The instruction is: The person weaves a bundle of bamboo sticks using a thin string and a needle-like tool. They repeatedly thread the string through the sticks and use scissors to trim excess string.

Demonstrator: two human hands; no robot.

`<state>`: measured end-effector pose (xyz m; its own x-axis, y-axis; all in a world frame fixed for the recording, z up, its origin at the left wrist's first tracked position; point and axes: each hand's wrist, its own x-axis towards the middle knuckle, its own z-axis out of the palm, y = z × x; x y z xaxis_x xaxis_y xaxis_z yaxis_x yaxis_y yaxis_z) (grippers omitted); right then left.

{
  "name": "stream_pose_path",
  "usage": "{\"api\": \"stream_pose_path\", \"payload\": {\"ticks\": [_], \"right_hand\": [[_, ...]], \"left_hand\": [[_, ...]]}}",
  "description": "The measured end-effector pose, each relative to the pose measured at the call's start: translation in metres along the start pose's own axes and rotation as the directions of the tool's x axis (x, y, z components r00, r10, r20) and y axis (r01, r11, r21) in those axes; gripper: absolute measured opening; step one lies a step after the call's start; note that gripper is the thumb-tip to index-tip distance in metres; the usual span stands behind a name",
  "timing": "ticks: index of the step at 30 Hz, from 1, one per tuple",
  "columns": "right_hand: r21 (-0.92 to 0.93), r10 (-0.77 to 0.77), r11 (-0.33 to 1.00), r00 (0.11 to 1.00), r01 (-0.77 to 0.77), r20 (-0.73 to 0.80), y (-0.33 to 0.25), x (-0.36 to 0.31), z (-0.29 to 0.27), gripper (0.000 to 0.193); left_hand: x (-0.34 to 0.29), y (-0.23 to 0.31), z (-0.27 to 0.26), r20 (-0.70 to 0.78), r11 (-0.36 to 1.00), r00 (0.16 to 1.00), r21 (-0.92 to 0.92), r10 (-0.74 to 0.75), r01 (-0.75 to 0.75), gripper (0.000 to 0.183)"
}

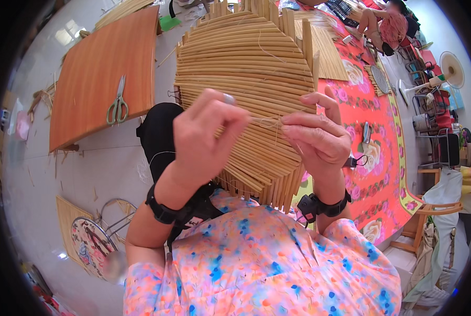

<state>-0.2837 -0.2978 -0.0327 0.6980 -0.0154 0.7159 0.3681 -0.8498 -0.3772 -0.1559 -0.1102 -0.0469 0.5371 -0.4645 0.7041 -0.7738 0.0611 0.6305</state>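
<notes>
A: Where does the thread (267, 122) lie from the fingers?
B: Directly between the two hands, in front of the stalk panel (235, 58). It runs short and nearly level, from the left hand (209, 134) to the right hand (318, 134).
A: And how are the fingers?
B: The left ones are curled closely and appear to pinch one end. In the right hand, thumb and forefinger meet on the looped part — the other fingers stand a little apart.
A: Which hand is nearer to a panel edge?
B: The right; it overlaps the right border. The left is over the lower left part. Whether either one presses the panel, I cannot tell.
A: Is there room?
B: On the left, the brown board (90, 73) with scissors (118, 105) is near; on the right, the red floral mat (391, 171) spreads out — more open there.
</notes>
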Motion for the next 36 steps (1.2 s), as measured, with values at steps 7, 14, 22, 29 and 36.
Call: {"api": "stream_pose_path", "payload": {"ticks": [7,14,22,29,36], "right_hand": [[0.038,0.008,0.999,1.000,-0.007,-0.017,0.000,0.000,0.001,0.015],[-0.007,-0.034,0.999,0.997,0.034,-0.063,-0.001,0.001,0.003,0.015],[0.154,0.468,0.880,0.759,-0.450,-0.453,-0.015,-0.009,0.020,0.024],[0.406,0.711,0.688,0.672,-0.602,-0.209,-0.014,-0.015,0.018,0.019],[0.415,0.724,0.674,0.659,-0.611,-0.204,-0.019,-0.014,0.016,0.018]], "left_hand": [[0.006,-0.010,-0.012,-0.070,0.954,0.994,0.282,-0.085,0.101,0.014],[0.010,0.007,0.023,0.159,0.963,0.954,0.050,0.253,-0.264,0.023],[0.010,0.008,0.025,0.129,0.993,0.988,-0.064,-0.086,0.094,0.011],[0.007,0.021,0.050,0.085,0.970,0.970,-0.063,-0.228,0.234,0.013],[0.023,0.030,0.038,0.260,0.984,0.952,0.109,-0.163,0.139,0.006]]}}
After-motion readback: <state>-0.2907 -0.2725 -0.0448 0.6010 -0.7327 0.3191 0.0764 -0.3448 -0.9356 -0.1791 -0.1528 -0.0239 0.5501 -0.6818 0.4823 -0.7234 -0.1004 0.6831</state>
